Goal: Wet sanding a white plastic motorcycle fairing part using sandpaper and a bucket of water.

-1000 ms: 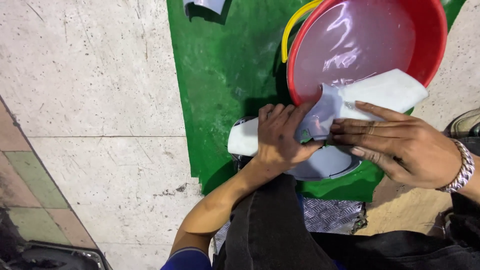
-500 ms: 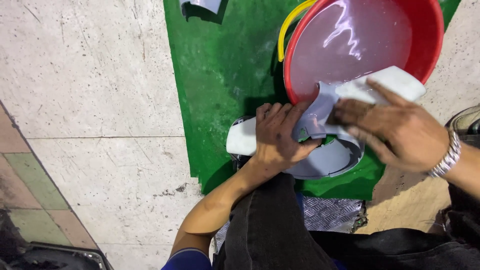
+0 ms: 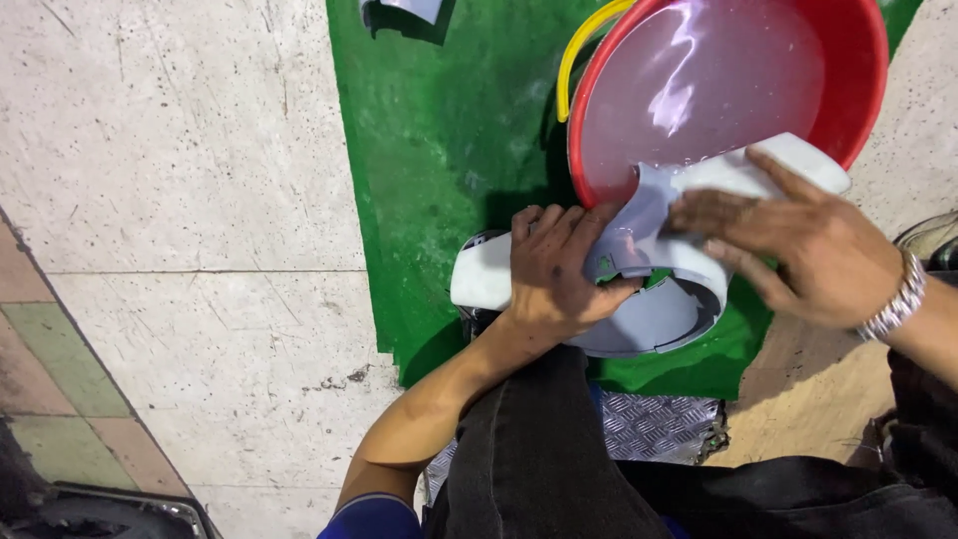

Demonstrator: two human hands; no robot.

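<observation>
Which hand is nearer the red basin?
Right. The right hand lies at the red basin rim; the left hand grips the grey part below it.

Light: bright, from overhead
Glare: white streaks on water in red basin (image 3: 848,60)
Blur: right hand (image 3: 808,245) smeared

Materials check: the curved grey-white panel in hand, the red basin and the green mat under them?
Curved grey-white panel: looks like moulded plastic, smooth, wet sheen, thin rigid edges. Round red basin: probably plastic, glossy rim, uniform colour, holds cloudy water. Green mat: seems artificial turf or felt, matte fibrous texture, whitish scuffs. Left hand and right hand press the panel.
</observation>
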